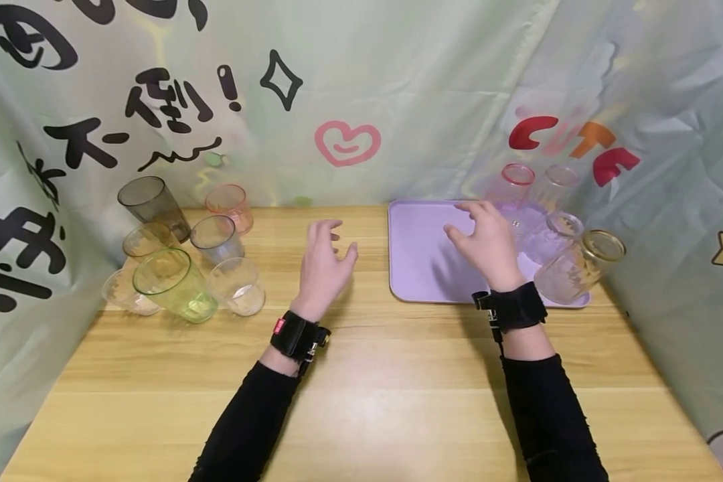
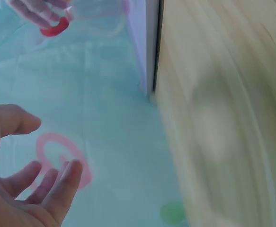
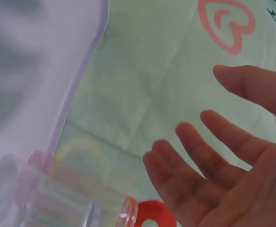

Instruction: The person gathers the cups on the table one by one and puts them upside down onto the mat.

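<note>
My left hand (image 1: 324,271) hovers over the middle of the table, fingers loosely bent and apart from the thumb, holding nothing. Over the lilac tray (image 1: 418,258) is my right hand (image 1: 489,244), its fingers spread and nothing between them. Just right of it, several clear glass vessels stand on the tray, among them one with a gold rim (image 1: 569,273) and one with a pink rim (image 1: 511,191). To the left of my left hand stand several tumblers, including a green one (image 1: 183,289), a dark grey one (image 1: 155,206) and a pink one (image 1: 236,207).
The wooden table (image 1: 361,402) ends at a printed cloth (image 1: 422,107) hung behind it and along both sides. A clear tumbler (image 1: 245,294) is the front one nearest my left forearm. Black straps circle both wrists.
</note>
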`<action>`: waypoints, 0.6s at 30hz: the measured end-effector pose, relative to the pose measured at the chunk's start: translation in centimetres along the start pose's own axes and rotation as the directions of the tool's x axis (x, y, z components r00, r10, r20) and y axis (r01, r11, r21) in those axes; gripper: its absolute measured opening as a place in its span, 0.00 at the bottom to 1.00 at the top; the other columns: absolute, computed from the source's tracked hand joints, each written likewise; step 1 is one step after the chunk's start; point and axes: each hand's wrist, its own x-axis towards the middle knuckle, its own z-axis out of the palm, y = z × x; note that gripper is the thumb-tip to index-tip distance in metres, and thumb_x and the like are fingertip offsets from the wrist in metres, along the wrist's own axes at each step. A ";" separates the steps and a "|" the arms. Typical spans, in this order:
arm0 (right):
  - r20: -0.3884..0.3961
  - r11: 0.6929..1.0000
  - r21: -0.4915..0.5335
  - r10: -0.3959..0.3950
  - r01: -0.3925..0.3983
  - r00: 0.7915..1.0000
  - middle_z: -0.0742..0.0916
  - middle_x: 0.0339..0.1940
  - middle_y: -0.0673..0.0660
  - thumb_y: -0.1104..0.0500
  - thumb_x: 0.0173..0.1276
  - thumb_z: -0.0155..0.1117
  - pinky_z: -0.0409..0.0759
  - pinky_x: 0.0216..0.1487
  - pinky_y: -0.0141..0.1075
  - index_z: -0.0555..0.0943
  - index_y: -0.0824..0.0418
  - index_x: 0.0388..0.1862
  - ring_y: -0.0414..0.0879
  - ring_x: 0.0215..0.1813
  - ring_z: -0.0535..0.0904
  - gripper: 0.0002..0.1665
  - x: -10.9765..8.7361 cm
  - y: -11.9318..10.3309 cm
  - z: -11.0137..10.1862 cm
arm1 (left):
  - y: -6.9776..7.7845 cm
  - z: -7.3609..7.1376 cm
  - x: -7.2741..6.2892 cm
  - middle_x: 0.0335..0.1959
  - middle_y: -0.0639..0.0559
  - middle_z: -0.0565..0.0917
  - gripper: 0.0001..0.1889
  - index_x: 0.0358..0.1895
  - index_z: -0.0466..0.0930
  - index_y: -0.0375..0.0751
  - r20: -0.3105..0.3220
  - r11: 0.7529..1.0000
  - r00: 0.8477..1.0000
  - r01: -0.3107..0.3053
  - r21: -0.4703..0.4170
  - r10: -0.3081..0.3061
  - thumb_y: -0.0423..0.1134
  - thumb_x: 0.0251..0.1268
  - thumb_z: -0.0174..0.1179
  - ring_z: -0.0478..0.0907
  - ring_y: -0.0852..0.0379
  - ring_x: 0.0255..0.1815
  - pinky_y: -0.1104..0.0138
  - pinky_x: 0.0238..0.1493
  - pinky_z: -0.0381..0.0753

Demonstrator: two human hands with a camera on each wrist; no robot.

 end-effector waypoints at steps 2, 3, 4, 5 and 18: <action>0.038 0.999 0.000 -0.034 0.034 0.999 0.84 0.57 0.70 0.59 0.67 0.73 0.77 0.56 0.59 0.82 0.68 0.62 0.67 0.55 0.81 0.27 -0.1 -0.2 0.4 | -0.2 -1.0 -0.4 0.63 0.39 0.71 0.28 0.68 0.70 0.33 -0.070 0.999 0.996 -0.051 -0.002 0.050 0.34 0.68 0.67 0.77 0.42 0.57 0.55 0.53 0.84; 0.063 0.999 0.004 -0.052 0.052 0.997 0.85 0.55 0.70 0.59 0.67 0.73 0.78 0.55 0.58 0.82 0.69 0.61 0.66 0.54 0.82 0.26 -0.1 -0.4 0.6 | -0.3 -1.5 -0.6 0.64 0.38 0.70 0.29 0.69 0.69 0.32 -0.102 0.997 0.992 -0.075 0.001 0.075 0.34 0.68 0.67 0.76 0.42 0.58 0.55 0.55 0.84; 0.092 0.998 0.007 -0.068 0.068 0.993 0.86 0.54 0.70 0.59 0.67 0.73 0.79 0.54 0.58 0.82 0.69 0.60 0.66 0.53 0.82 0.25 -0.1 -0.5 0.8 | -0.3 -2.0 -0.8 0.64 0.38 0.70 0.30 0.69 0.68 0.31 -0.132 0.995 0.987 -0.096 0.004 0.096 0.34 0.67 0.67 0.75 0.42 0.60 0.54 0.56 0.83; 0.126 0.997 0.009 -0.080 0.080 0.989 0.87 0.53 0.69 0.58 0.67 0.73 0.80 0.53 0.57 0.83 0.69 0.60 0.66 0.52 0.83 0.25 -0.2 -0.7 1.0 | -0.4 -2.5 -1.0 0.65 0.37 0.69 0.30 0.70 0.68 0.31 -0.157 0.994 0.981 -0.112 0.009 0.112 0.34 0.67 0.68 0.74 0.42 0.61 0.54 0.57 0.82; 0.516 0.980 -0.053 -0.136 0.190 0.846 0.90 0.37 0.54 0.52 0.68 0.72 0.82 0.49 0.49 0.90 0.61 0.46 0.52 0.44 0.86 0.15 -1.5 -3.3 3.8 | -2.4 -8.0 -3.9 0.73 0.33 0.61 0.41 0.75 0.61 0.31 -0.477 0.981 0.857 -0.157 0.116 0.194 0.34 0.61 0.73 0.57 0.45 0.77 0.52 0.79 0.59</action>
